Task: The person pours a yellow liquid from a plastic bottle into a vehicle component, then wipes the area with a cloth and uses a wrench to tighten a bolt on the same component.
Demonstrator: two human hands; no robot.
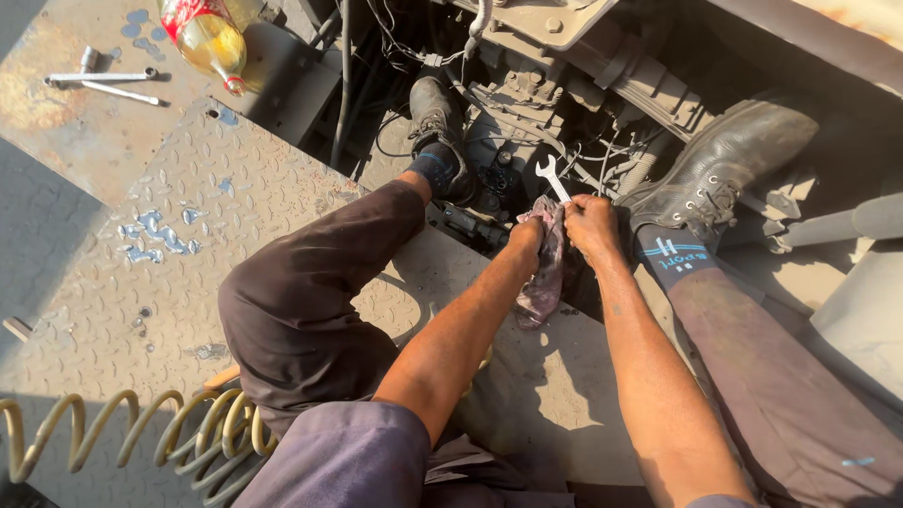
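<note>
Nearest the camera, at six o'clock: two bare forearms running up and away toward the middle of the view, over a worn grey chequered steel deck plate (235,207). At seven o'clock, lying low on that plate, a pale yellow coiled air hose (132,433).

Further out, just past centre: left hand (529,233) with fingers curled shut around the upper end of a dirty purplish-grey cloth rag (544,273), rest of the rag hanging down toward six o'clock. Touching it at three o'clock, right hand (590,224), fingers clamped together on the shank of a small silver open-ended steel spanner (553,179). Long axis of the spanner pointing to about eleven o'clock from the right fist, open jaw end up and away, free of the hand; lower end hidden, possibly wrapped in the rag. Right hand nearer the tool's head than the left.

Flanking both hands, scuffed black leather lace-up boots: one at eleven o'clock (435,122), one at two o'clock (724,160).

Beyond, at twelve o'clock, dusty engine parts and wiring (564,85). Far off at ten o'clock, a clear plastic bottle of yellow liquid (209,38) and a long silver steel wheel wrench (103,80).
</note>
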